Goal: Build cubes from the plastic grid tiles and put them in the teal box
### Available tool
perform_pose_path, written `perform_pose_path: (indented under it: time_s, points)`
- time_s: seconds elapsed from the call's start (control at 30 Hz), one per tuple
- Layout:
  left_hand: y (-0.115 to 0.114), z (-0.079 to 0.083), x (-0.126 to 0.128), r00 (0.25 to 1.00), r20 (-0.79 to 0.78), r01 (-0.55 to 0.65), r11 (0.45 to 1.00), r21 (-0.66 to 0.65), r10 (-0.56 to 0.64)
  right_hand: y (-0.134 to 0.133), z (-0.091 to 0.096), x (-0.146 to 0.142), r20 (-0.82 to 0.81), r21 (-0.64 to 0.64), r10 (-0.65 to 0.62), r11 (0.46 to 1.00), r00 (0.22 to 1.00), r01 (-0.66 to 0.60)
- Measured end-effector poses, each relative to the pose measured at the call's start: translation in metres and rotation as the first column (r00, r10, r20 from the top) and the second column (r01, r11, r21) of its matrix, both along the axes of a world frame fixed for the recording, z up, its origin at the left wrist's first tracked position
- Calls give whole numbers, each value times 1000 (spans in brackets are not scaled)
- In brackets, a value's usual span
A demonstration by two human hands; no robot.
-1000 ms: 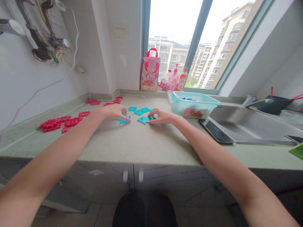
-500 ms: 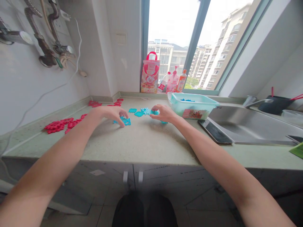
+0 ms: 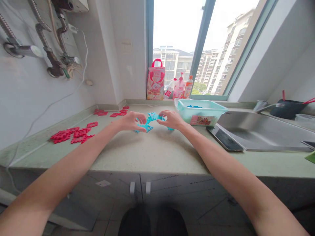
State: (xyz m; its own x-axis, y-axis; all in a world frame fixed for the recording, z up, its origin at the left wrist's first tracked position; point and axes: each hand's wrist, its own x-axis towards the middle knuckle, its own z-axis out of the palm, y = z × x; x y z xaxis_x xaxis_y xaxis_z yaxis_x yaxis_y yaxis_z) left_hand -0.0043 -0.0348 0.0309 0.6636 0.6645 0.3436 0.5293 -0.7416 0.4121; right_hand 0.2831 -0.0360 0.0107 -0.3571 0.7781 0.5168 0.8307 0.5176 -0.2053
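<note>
Blue puzzle tiles (image 3: 148, 123) pinched by left hand (image 3: 131, 121) and right hand (image 3: 172, 119) above counter (image 3: 157, 154). Looks like the joining step; edges need aligning first.

Turquoise puzzle pieces (image 3: 149, 122), red pieces (image 3: 73, 134), a mint tub (image 3: 200, 112), speckled pale-green counter (image 3: 152, 152).

Toward the person: bare counter (image 3: 152, 154), open. Right of right hand (image 3: 172, 119): tub (image 3: 214, 116), close. Left of left hand (image 3: 130, 122): red pieces (image 3: 73, 134), well apart. Between hands: blue pieces (image 3: 147, 124).
</note>
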Motion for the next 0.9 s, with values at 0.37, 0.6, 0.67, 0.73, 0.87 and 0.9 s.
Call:
perform_pose_path:
  time_s: [0.37, 0.6, 0.67, 0.73, 0.87, 0.9]
  points:
    - [26, -8, -36, 934, -322, -213, 966, -144, 158, -9, -2, -16, 9, 20, 104, 994, 995, -104]
    - [15, -18, -9, 963, -250, -143, 979, -143, 104, -12, -7, -27, 89, -141, 312, 944, 946, -298]
    - [15, -19, -7, 967, -231, -145, 978, -148, 108, -13, -9, -29, 91, -205, 332, 929, 939, -308]
    - [16, -18, -10, 972, -220, -128, 975, -183, 86, -14, -10, -31, 90, -233, 337, 922, 937, -309]
    - [20, -16, -20, 979, -201, -67, 967, -247, 16, -16, -8, -31, 85, -270, 354, 908, 932, -320]
    - [21, -16, -22, 981, -195, -52, 966, -252, 2, -17, -6, -30, 76, -288, 351, 904, 933, -316]
